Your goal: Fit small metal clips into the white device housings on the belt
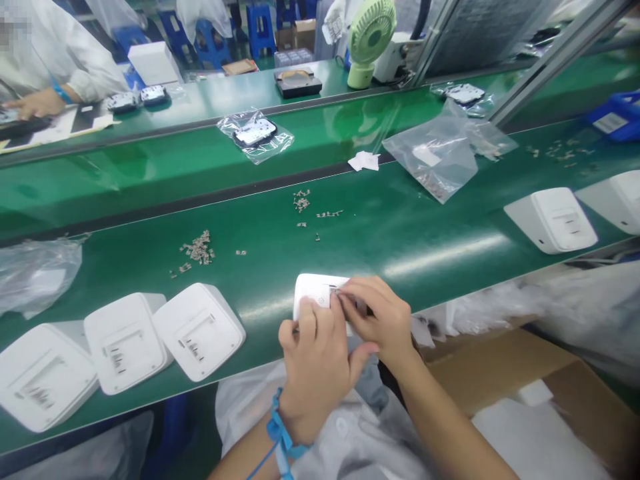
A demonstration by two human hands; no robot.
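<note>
A white plastic housing [313, 288] sits at the near edge of the green bench, partly covered by my hands. My left hand [320, 353] is closed over its front, fingers pressing on its face near a small pattern of holes. The fingers of my right hand [377, 317] are pinched together at a recess in the same housing; whatever they hold is hidden. Beyond the housing lie small metal clips [301, 200], some loose and some in a short row. To the left is a larger heap of metal clips [200, 248].
Three white housings with open recesses [199, 333] stand at left, and more housings [563, 220] at right. Clear bags [430, 153], a bagged part [255, 132] and a green fan [370, 40] are farther back. A co-worker's hand [43, 103] is at upper left. A cardboard box [500, 367] is below right.
</note>
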